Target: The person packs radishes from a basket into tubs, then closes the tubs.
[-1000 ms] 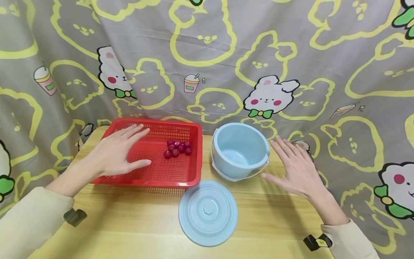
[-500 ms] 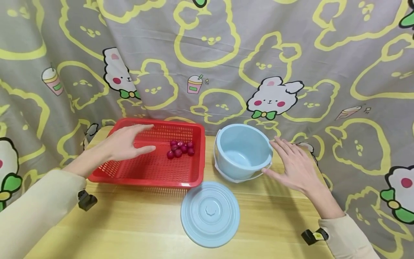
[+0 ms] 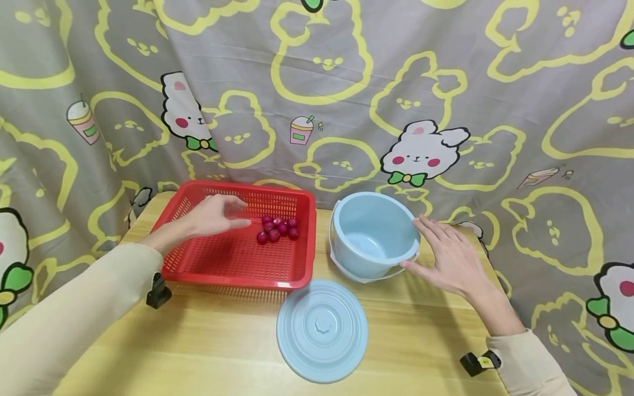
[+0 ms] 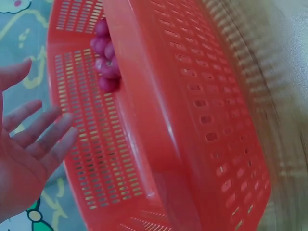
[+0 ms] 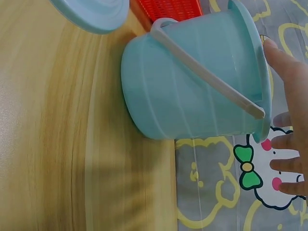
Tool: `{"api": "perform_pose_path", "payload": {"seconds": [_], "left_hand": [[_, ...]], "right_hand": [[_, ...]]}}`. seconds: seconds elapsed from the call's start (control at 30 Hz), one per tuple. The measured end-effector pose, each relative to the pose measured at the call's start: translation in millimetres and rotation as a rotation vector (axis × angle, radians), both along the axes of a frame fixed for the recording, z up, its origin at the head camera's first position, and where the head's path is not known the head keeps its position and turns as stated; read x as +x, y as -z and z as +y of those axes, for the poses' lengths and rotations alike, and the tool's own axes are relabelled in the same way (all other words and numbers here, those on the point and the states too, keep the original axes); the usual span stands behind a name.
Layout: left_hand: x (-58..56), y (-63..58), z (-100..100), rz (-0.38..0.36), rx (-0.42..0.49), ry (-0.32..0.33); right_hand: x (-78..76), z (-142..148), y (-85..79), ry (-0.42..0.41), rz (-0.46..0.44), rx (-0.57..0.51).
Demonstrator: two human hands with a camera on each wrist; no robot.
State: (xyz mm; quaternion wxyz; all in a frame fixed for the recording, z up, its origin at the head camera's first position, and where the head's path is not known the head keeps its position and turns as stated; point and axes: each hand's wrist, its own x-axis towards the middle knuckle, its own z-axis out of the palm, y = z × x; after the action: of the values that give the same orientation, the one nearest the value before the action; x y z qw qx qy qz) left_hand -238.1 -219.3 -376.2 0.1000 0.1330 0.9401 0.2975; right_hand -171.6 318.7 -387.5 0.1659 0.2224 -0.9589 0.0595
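Note:
In the head view my left hand (image 3: 213,216) hovers over the red basket (image 3: 223,281), its fingers loosely bent with nothing between them. Several round, dark red fruits (image 3: 274,235) lie close together at the basket's right side, beyond my fingertips; their exact kind is unclear. My right hand (image 3: 451,256) is at the right rim of the light blue bucket (image 3: 359,258), fingers extended. From the right wrist view, the thumb (image 5: 281,60) lies by the bucket's rim; whether it touches cannot be told. The bucket's inside shows no contents. Its pale handle (image 5: 211,79) hangs down.
A round light blue lid (image 3: 322,344) lies on the wooden table (image 3: 213,346), in front of the gap between basket and bucket. Behind everything hangs a grey curtain (image 3: 342,121) with cartoon prints, close to the basket and bucket.
My left hand has moved right over the basket, towards the fruits, and its fingers have bent more. My right hand has come closer to the bucket's rim.

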Motion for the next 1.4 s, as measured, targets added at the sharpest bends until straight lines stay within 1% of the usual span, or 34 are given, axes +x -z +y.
{"api": "perform_pose_path", "payload": {"seconds": [0.27,0.47,0.6,0.83,0.97,1.2,1.4], "left_hand": [[-10.4,8.3,3,-0.117,0.003,-0.042],[-16.3,8.7,9,-0.216,0.057,-0.049],[-20.1,7.8,15,-0.25,0.093,-0.047],[-29.2,9.8,19,-0.316,0.119,-0.078],[-35.1,13.2,21,-0.342,0.145,-0.065],[-42.6,18.1,22,-0.401,0.198,-0.021],[-47.7,21.4,20,-0.448,0.188,0.003]], "right_hand": [[2.5,0,4.0,0.0,-0.006,0.004],[2.8,1,6.4,0.016,-0.021,0.009],[2.0,1,6.4,0.018,-0.023,0.01],[0.7,0,7.6,0.017,-0.028,0.005],[1.1,0,7.4,0.015,-0.031,0.006],[1.2,-1,7.6,0.023,-0.049,0.004],[1.9,-2,8.4,0.021,-0.046,0.002]]}}
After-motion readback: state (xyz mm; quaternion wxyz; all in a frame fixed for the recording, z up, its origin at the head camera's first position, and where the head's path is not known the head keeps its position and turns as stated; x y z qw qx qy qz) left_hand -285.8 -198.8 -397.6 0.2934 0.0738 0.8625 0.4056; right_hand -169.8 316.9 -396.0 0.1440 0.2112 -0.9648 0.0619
